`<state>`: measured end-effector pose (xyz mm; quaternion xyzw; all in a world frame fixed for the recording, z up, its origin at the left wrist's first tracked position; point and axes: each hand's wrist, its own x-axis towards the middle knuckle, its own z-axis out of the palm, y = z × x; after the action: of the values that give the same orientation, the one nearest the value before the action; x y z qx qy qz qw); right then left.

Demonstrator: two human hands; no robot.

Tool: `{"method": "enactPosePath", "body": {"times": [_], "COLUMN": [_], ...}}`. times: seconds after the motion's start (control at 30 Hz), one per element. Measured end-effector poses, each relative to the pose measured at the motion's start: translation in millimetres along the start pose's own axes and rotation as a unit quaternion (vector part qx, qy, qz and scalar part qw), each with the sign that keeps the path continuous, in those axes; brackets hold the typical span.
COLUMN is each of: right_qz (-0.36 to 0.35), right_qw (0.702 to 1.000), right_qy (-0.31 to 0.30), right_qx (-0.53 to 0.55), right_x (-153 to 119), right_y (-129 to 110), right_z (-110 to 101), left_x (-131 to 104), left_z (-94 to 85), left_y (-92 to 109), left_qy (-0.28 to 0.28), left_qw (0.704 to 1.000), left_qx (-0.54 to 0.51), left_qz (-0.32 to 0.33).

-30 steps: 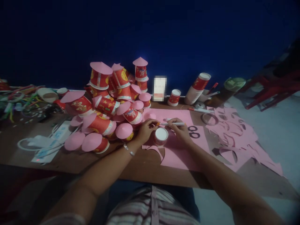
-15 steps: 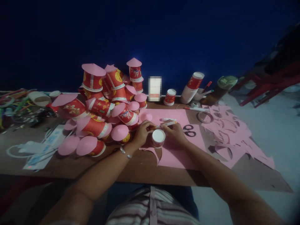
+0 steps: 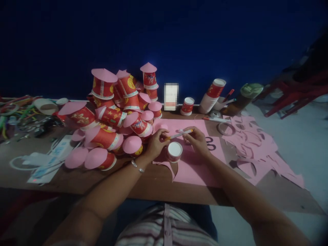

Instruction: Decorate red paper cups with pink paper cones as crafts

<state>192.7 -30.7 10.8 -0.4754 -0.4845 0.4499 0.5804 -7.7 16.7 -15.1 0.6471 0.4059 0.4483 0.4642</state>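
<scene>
And here it is, a deep blue wall [image 3: 205,34] filling the whole back of the room, plain and so dim that it sinks almost to black at the upper corners, with a brown wooden table [image 3: 143,186] standing lengthwise right along its foot. Over to the right, the pale grey floor [image 3: 294,143] catches more of the weak light, and there's a red plastic stool [image 3: 288,99] on it, blurry under dark shadow, while low on the left a red shape [image 3: 28,205] shows murkily beneath the table's edge.
</scene>
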Motion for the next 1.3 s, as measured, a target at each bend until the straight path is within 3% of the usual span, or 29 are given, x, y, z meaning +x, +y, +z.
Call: {"method": "enactPosePath", "body": {"times": [0.23, 0.33, 0.43, 0.6, 0.73, 0.83, 0.9, 1.0, 1.13, 1.23, 1.3], "right_qz": [0.041, 0.085, 0.058, -0.024, -0.086, -0.148, -0.174, -0.158, -0.130, -0.125, -0.087], "right_qw": [0.998, 0.982, 0.934, 0.812, 0.724, 0.701, 0.700, 0.702, 0.732, 0.840, 0.908], "right_qy": [-0.047, -0.108, -0.128, -0.107, -0.130, -0.115, -0.093, -0.103, -0.102, -0.097, -0.151], "right_qx": [-0.024, -0.131, -0.329, -0.573, -0.672, -0.688, -0.686, -0.686, -0.661, -0.518, -0.380], "right_x": [7.8, 11.2, 13.7, 15.0, 15.8, 20.5, 28.0, 44.3, 56.6, 46.9, 35.0], "right_y": [-10.5, -22.4, -31.6, -33.7, -27.6, -20.7, -16.1, -12.4, -16.9, -20.4, -18.7], "right_z": [-17.6, -28.4, -40.4, -57.9, -64.0, -59.8, -54.4, -46.8, -39.6, -31.6, -24.9], "left_x": [-4.3, -3.2, -1.0, 1.5, 1.9, 2.3, 3.0, 4.2, 4.5, 3.7, 3.0], "left_z": [1.5, 2.4, 2.6, 2.6, 4.3, 4.7, 4.1, 2.8, 2.8, 4.1, 4.8], "left_y": [-2.8, -6.2, -7.4, -7.9, -10.1, -10.6, -10.3, -10.3, -11.0, -10.6, -9.2], "left_qy": [-0.039, -0.046, -0.049, -0.024, -0.014, -0.011, -0.011, -0.016, -0.018, -0.023, -0.026], "left_qw": [0.999, 0.999, 0.998, 0.998, 0.999, 0.999, 0.999, 0.999, 0.999, 0.999, 0.999], "left_qx": [0.005, -0.006, -0.017, -0.013, -0.019, -0.022, -0.023, -0.025, -0.029, -0.038, -0.045], "left_qz": [-0.001, 0.006, 0.040, 0.058, 0.039, 0.031, 0.030, 0.024, 0.005, 0.004, 0.012]}}
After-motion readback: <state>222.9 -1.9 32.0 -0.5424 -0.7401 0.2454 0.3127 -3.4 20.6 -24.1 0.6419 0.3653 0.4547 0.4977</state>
